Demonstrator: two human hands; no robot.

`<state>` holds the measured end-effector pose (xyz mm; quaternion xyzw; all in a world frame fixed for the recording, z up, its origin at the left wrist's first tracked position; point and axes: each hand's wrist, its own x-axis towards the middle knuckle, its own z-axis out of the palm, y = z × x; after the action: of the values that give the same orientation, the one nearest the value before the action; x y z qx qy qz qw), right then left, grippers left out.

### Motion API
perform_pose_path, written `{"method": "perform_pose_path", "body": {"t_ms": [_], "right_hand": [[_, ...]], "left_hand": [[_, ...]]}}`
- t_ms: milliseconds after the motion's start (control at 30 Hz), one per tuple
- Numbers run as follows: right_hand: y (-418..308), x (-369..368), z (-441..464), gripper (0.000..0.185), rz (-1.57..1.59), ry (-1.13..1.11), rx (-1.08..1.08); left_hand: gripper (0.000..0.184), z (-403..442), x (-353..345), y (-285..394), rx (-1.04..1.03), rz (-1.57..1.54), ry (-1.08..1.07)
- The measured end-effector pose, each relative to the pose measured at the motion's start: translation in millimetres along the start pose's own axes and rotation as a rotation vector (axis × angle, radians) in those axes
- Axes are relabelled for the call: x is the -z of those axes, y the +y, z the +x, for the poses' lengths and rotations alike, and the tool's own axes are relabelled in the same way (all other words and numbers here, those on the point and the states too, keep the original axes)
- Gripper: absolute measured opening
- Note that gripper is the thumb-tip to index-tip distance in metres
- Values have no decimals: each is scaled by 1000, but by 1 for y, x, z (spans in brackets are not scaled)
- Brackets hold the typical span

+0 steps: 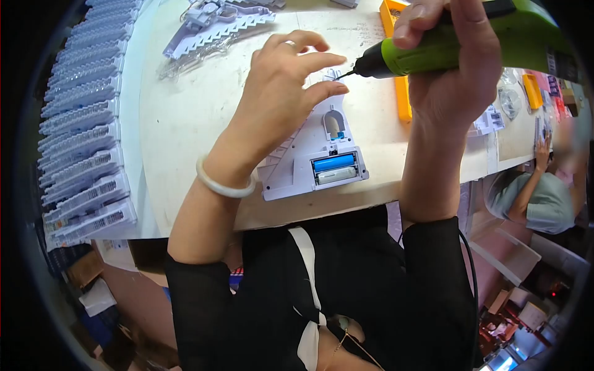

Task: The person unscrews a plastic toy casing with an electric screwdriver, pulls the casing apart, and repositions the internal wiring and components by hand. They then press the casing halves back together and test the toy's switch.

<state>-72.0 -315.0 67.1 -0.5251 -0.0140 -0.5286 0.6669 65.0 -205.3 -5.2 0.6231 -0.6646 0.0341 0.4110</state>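
Note:
My right hand (455, 74) is wrapped round a green and black electric screwdriver (427, 59), held level with its bit pointing left. The bit's tip reaches between the thumb and index finger of my left hand (278, 86), over the far end of a white plastic housing (291, 176). My left fingers are curved and apart; whether a screw sits at the tip is too small to tell. In the housing's near end is an uncovered battery compartment with a blue battery (334, 162) and a pale battery (336, 175). My left forearm covers part of its left side.
Stacked white toothed plastic parts (86, 136) line the table's left side. Another white toothed assembly (216, 28) lies at the back with clear plastic by it. A yellow bin (403, 102) stands behind my right wrist. At the far right, a person in a pale green top (541, 201) sits at the table.

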Motion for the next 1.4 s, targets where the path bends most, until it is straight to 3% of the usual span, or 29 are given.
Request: {"method": "perform_pose_path", "body": {"t_ms": [100, 267, 400, 633, 733, 833, 933, 1067, 1167, 1333, 1400], "right_hand": [[14, 22, 4, 29, -36, -74, 95], [-1, 20, 9, 28, -248, 34, 222], [-5, 35, 14, 26, -355, -11, 280], [-8, 28, 13, 25, -421, -57, 289], [-16, 13, 4, 24, -444, 2, 233], [-23, 18, 0, 19, -440, -36, 56], [-18, 19, -17, 18, -537, -17, 28], [-24, 28, -26, 28, -562, -99, -156], [-36, 23, -36, 12, -593, -99, -93], [-51, 34, -48, 22, -550, -191, -119], [-51, 36, -52, 23, -552, -157, -167]], "left_hand": [[16, 13, 0, -5, 26, 0, -196], [16, 30, -22, -18, -12, 22, -203], [21, 33, -42, -31, 10, 7, -44], [25, -3, 42, -15, 582, -38, -386], [38, -30, 57, 12, 682, -153, -443], [63, -67, 73, 38, 428, -66, -407], [80, -98, 71, 55, 396, -37, -359], [70, -111, 63, 57, 515, -65, -330], [64, -113, 60, 58, 541, -108, -313], [63, -115, 60, 61, 609, -234, -280], [65, -116, 57, 63, 671, -421, -233]]}}
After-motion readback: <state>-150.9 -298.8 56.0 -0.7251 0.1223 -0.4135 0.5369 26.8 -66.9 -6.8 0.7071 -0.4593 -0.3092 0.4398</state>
